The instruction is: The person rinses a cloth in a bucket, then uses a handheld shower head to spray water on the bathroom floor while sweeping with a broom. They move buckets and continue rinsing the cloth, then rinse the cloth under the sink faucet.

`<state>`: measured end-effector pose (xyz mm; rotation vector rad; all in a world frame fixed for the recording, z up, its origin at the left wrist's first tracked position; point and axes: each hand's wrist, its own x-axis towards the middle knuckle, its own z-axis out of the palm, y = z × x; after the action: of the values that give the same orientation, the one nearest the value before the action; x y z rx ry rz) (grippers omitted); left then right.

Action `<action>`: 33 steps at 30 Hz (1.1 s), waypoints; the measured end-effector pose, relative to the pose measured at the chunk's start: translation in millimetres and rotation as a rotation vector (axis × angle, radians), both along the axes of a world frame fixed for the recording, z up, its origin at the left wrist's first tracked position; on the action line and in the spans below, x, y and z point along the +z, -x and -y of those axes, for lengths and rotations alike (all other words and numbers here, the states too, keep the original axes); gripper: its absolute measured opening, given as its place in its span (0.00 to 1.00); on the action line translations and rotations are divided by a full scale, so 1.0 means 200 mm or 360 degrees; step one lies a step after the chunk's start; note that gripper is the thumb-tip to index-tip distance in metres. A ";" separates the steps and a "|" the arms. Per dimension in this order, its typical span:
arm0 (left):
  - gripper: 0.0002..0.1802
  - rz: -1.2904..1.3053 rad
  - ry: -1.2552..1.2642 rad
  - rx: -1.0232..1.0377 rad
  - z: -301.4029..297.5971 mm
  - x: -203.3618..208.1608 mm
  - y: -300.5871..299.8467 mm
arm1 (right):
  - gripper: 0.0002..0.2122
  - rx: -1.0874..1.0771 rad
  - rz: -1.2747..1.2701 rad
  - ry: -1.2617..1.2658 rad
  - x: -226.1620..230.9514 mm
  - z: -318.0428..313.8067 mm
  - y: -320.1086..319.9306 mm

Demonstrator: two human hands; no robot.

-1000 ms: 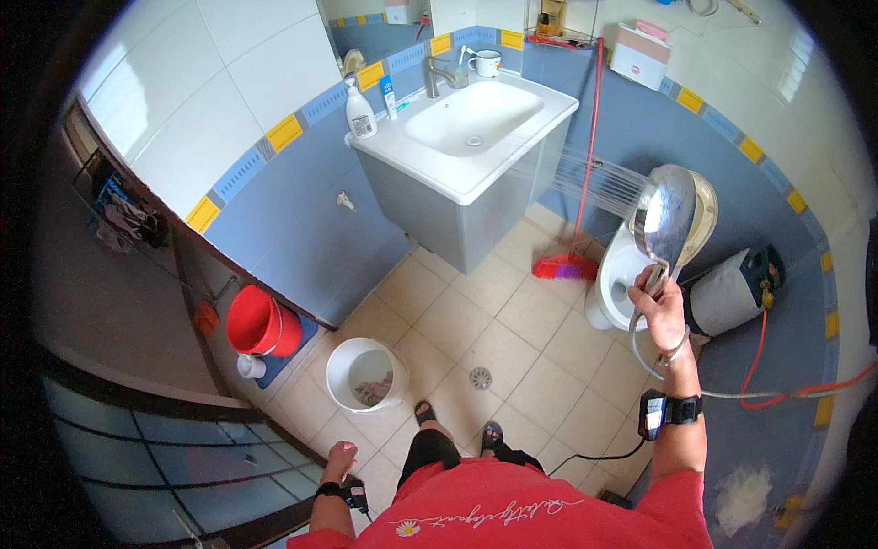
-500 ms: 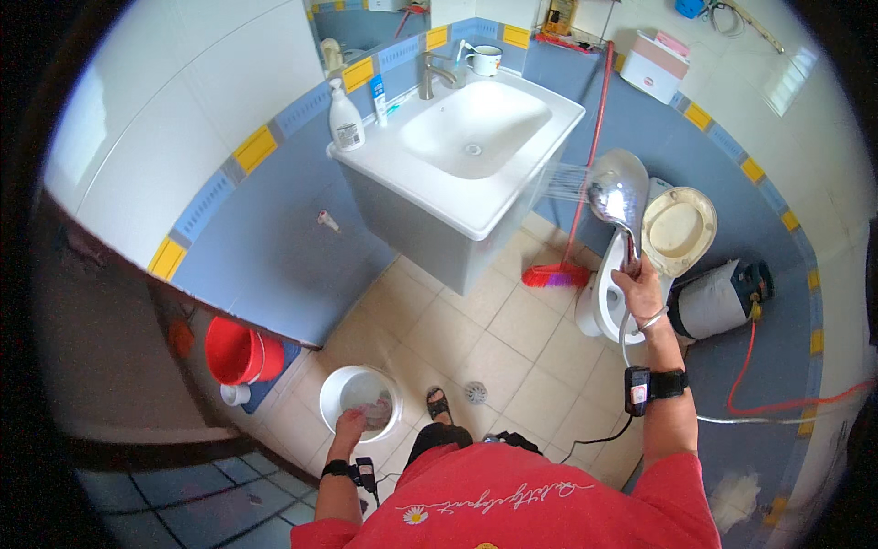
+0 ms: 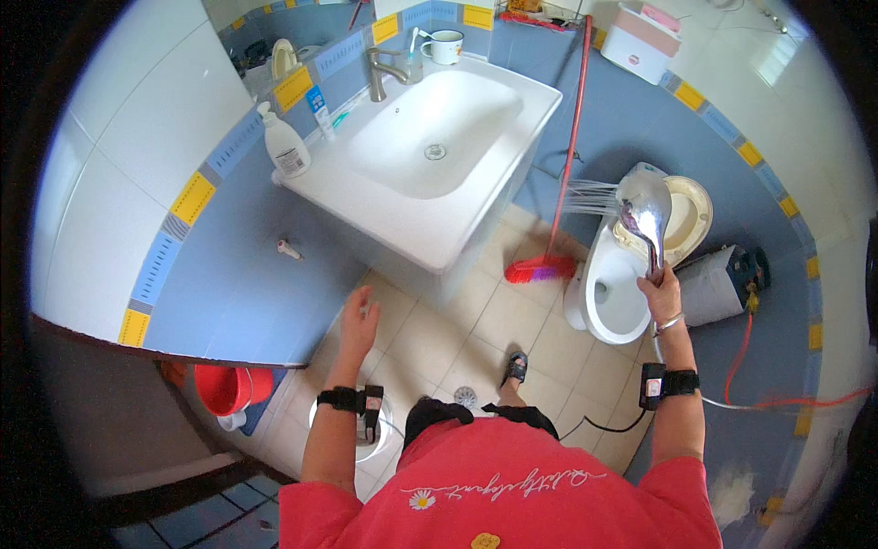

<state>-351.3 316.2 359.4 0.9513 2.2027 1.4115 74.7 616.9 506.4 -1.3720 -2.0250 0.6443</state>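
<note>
Water sprays leftward from a chrome shower head (image 3: 643,207), whose handle is gripped in my right hand (image 3: 662,295). Its pale hose hangs down past my wrist. My left hand (image 3: 359,320) is empty and held out over the tiled floor, fingers loosely extended, just below the sink cabinet. Under my left forearm stands a white bucket (image 3: 385,437), mostly covered by the arm, so its contents are hidden. The toilet (image 3: 626,306), with its seat raised, is beyond and below the shower head.
A white sink (image 3: 402,206) with a soap pump bottle (image 3: 286,145) and an enamel mug (image 3: 444,46) stands ahead. A red broom (image 3: 540,268) leans beside the toilet. A gas cylinder (image 3: 713,288) is at right, a red bucket (image 3: 224,389) at left.
My left hand has left the white bucket and moved up and forward, with nothing in it. The shower head stays in my right hand, still spraying. My view has shifted and a foot has stepped right.
</note>
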 end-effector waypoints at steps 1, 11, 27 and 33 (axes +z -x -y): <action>0.19 -0.0013 -0.0054 0.0028 -0.10 0.03 -0.03 | 0.10 0.0076 -0.0050 0.0034 0.03 -0.07 -0.01; 0.22 -0.0420 0.0037 0.0119 -0.77 0.54 -0.06 | 0.08 0.0384 -0.0382 0.0279 0.21 -0.68 0.00; 0.30 -0.0511 0.0993 -0.0668 -1.91 0.12 0.52 | 0.07 0.0549 -0.0382 0.0526 0.24 -1.11 0.68; 0.27 -0.0547 0.1318 -0.0688 -2.13 -0.17 0.67 | 0.07 0.0331 -0.0380 0.0766 0.21 -1.23 0.83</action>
<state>-484.5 742.5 325.1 1.2658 2.2747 0.1000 -90.7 863.7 548.8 -1.2664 -1.9021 1.3908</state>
